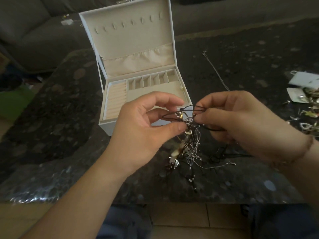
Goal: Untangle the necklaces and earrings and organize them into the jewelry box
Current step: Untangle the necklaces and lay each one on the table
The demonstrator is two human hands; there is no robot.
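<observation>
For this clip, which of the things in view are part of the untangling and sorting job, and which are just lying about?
Part of the job:
- necklace tangle, pinched by left hand and right hand
- open jewelry box
- loose silver chain on the table
- earring pile at the right edge

Lying about:
- sofa
- small white item on the sofa
- green object at left

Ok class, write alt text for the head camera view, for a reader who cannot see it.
Two hands, left hand and right hand, pinch a tangled bundle of necklaces above a dark table. An open white jewelry box stands behind; loose earrings lie at right.
</observation>
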